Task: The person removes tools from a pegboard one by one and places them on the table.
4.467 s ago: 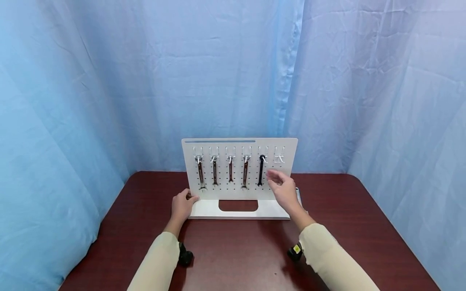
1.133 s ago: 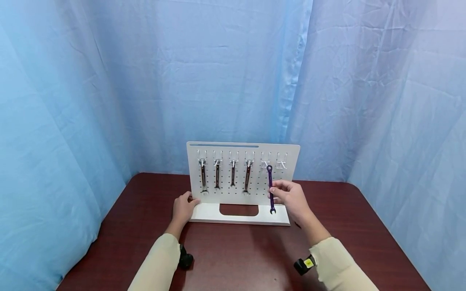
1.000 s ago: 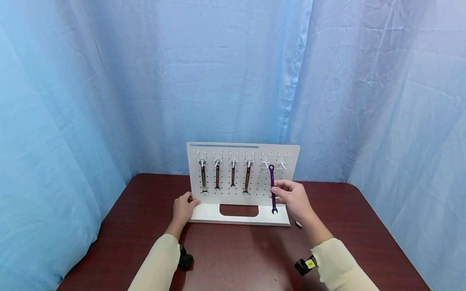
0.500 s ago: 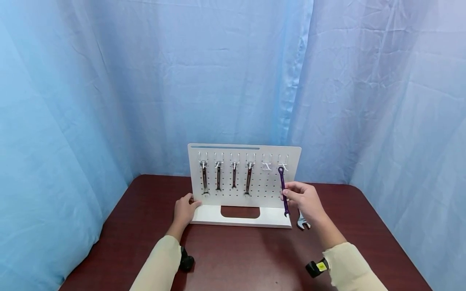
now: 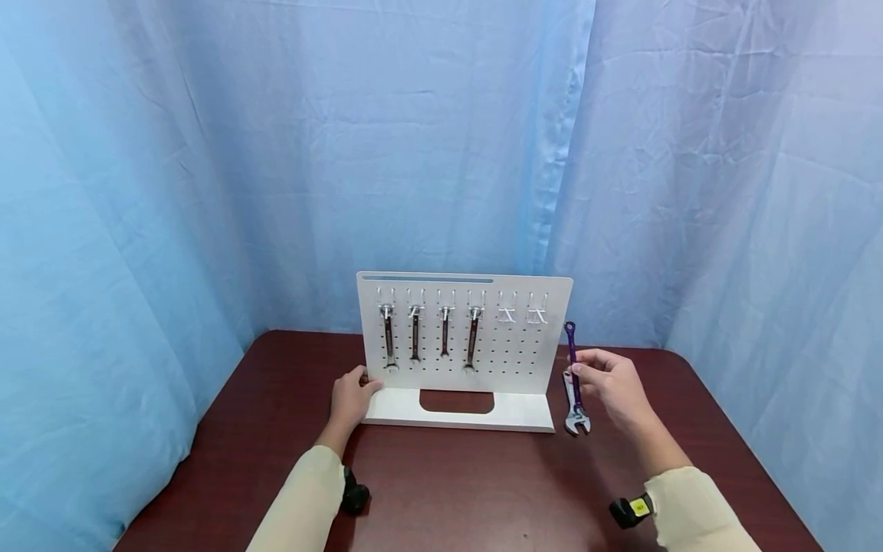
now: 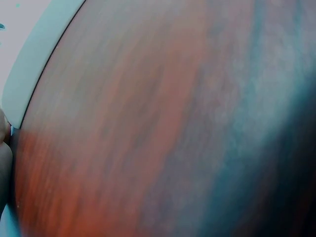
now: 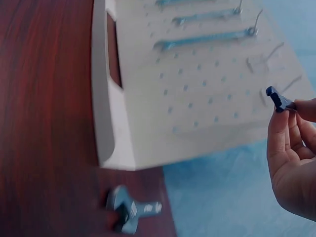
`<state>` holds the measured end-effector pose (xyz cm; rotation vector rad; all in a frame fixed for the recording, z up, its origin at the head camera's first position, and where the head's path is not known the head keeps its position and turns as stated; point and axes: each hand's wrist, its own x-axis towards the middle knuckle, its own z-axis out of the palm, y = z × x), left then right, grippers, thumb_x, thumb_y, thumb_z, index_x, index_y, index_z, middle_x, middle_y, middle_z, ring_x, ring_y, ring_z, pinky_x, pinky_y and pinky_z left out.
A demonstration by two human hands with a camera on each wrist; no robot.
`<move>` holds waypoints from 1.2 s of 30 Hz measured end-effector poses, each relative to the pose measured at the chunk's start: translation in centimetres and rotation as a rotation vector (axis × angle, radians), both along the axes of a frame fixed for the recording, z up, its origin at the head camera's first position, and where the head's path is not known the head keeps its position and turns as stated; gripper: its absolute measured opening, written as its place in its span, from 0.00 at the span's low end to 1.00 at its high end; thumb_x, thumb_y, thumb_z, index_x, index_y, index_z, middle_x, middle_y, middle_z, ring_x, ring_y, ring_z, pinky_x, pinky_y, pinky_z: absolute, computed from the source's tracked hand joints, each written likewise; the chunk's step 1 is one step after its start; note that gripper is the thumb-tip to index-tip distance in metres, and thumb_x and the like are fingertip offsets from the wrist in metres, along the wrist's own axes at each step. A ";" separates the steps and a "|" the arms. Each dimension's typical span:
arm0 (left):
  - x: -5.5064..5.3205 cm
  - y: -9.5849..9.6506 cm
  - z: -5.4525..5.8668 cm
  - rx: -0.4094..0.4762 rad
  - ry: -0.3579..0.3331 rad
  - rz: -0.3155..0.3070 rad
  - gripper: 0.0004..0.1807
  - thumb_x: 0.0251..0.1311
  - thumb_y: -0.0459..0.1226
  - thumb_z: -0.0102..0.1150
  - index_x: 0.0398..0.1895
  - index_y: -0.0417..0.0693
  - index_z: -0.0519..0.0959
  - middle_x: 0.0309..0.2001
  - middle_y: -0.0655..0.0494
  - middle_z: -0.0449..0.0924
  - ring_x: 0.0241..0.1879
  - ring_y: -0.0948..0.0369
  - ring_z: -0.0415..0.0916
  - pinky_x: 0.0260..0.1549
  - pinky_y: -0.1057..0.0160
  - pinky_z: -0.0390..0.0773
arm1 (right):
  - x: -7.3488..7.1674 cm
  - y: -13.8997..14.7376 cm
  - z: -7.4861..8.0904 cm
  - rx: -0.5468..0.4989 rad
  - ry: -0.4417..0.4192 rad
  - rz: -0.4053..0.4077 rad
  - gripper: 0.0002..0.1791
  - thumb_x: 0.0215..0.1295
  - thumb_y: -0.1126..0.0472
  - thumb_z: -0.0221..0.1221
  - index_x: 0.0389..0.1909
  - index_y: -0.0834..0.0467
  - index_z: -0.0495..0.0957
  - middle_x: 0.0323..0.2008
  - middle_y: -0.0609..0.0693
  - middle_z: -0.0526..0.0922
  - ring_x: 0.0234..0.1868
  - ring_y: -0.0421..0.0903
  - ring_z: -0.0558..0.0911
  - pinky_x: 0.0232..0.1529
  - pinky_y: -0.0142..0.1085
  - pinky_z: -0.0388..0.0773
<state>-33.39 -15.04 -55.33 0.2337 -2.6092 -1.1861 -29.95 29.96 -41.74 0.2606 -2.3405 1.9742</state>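
My right hand (image 5: pixel 614 385) pinches a purple combination wrench (image 5: pixel 572 346) between thumb and fingers, just off the right edge of a white pegboard stand (image 5: pixel 513 356). The wrench stands nearly upright with its ring end on top; the right wrist view shows its open end (image 7: pixel 277 100) pointing at the camera. At the stand's lower left corner my left hand (image 5: pixel 350 399) grips the edge, thumb over the base and the other fingers partly hidden behind. An adjustable wrench (image 5: pixel 576 420) lies on the table right of the stand, partly overlapped by the purple wrench in the head view.
Several silver combination wrenches (image 5: pixel 472 341) hang from the board's left and middle hooks. The two rightmost hooks (image 5: pixel 536 314) are bare. The dark red table (image 5: pixel 448 491) is enclosed by blue curtains (image 5: pixel 414 153) at the back and sides.
My right hand has lifted the purple wrench off the fifth hook and carried it right, past the board's edge. The adjustable wrench has come into view. My left hand stays at the corner.
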 end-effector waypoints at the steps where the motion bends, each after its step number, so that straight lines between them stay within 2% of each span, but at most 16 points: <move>1: 0.0 0.0 0.0 0.001 0.001 0.000 0.09 0.64 0.41 0.68 0.35 0.46 0.80 0.31 0.53 0.81 0.34 0.54 0.77 0.37 0.52 0.76 | -0.2 0.4 -0.3 -0.001 -0.010 -0.006 0.07 0.69 0.68 0.61 0.43 0.69 0.80 0.32 0.49 0.84 0.33 0.42 0.85 0.33 0.38 0.84; 3: 0.0 0.0 -0.1 0.001 0.004 0.001 0.09 0.64 0.41 0.68 0.35 0.47 0.80 0.31 0.53 0.81 0.34 0.55 0.77 0.37 0.52 0.76 | -0.5 1.3 -1.0 0.002 -0.043 -0.025 0.07 0.70 0.69 0.60 0.44 0.69 0.80 0.32 0.49 0.84 0.33 0.42 0.85 0.34 0.38 0.84; 6: -0.1 0.0 0.0 -0.002 0.009 0.001 0.09 0.64 0.41 0.68 0.34 0.47 0.80 0.31 0.53 0.81 0.34 0.55 0.77 0.37 0.52 0.76 | -1.2 2.5 -2.0 0.021 -0.102 -0.078 0.12 0.71 0.68 0.60 0.49 0.73 0.77 0.33 0.49 0.85 0.34 0.46 0.87 0.35 0.38 0.84; 9: -0.2 -0.1 0.0 0.001 0.013 0.000 0.09 0.64 0.41 0.68 0.34 0.47 0.79 0.31 0.53 0.80 0.33 0.55 0.77 0.37 0.53 0.75 | -1.8 3.6 -3.2 0.092 -0.152 -0.130 0.18 0.72 0.66 0.59 0.54 0.76 0.74 0.34 0.52 0.85 0.34 0.46 0.86 0.35 0.39 0.84; 15: -0.1 -0.1 -0.1 0.003 0.001 0.000 0.09 0.64 0.41 0.68 0.34 0.46 0.79 0.30 0.54 0.80 0.33 0.55 0.76 0.36 0.53 0.75 | -2.8 5.8 -6.3 0.264 -0.250 -0.179 0.20 0.73 0.66 0.57 0.57 0.76 0.74 0.38 0.59 0.84 0.32 0.43 0.83 0.40 0.45 0.84; 20: -0.3 -0.1 -0.2 -0.001 -0.016 0.001 0.09 0.65 0.42 0.68 0.35 0.46 0.80 0.31 0.54 0.80 0.34 0.55 0.77 0.37 0.53 0.76 | -3.4 7.5 -8.7 0.352 -0.305 -0.202 0.19 0.72 0.66 0.57 0.55 0.77 0.76 0.39 0.60 0.84 0.32 0.43 0.82 0.35 0.40 0.84; 25: -0.2 0.1 0.0 0.009 -0.006 0.002 0.08 0.65 0.41 0.67 0.36 0.46 0.80 0.31 0.53 0.81 0.34 0.55 0.77 0.38 0.52 0.76 | -4.0 8.0 -10.0 0.427 -0.300 -0.221 0.16 0.70 0.67 0.57 0.51 0.76 0.79 0.35 0.59 0.84 0.28 0.43 0.82 0.30 0.36 0.82; 30: 0.0 0.2 0.1 0.009 -0.003 0.002 0.08 0.65 0.40 0.67 0.35 0.45 0.80 0.31 0.53 0.80 0.34 0.55 0.77 0.37 0.52 0.76 | -4.5 7.6 -10.1 0.630 -0.226 -0.233 0.13 0.66 0.66 0.60 0.44 0.72 0.84 0.29 0.55 0.86 0.24 0.43 0.81 0.27 0.38 0.77; 33: 0.0 0.1 0.0 0.009 -0.004 0.008 0.09 0.65 0.41 0.68 0.36 0.46 0.80 0.31 0.53 0.81 0.34 0.55 0.77 0.37 0.52 0.76 | -4.7 7.2 -10.0 0.753 -0.182 -0.239 0.11 0.64 0.65 0.61 0.40 0.69 0.87 0.29 0.55 0.87 0.27 0.47 0.80 0.29 0.41 0.75; 36: 0.0 0.1 -0.1 0.010 -0.006 0.009 0.09 0.64 0.41 0.68 0.36 0.46 0.80 0.32 0.53 0.81 0.35 0.55 0.77 0.38 0.52 0.77 | -4.9 6.9 -9.9 0.799 -0.181 -0.252 0.11 0.64 0.64 0.62 0.39 0.68 0.87 0.35 0.60 0.87 0.34 0.54 0.81 0.34 0.46 0.77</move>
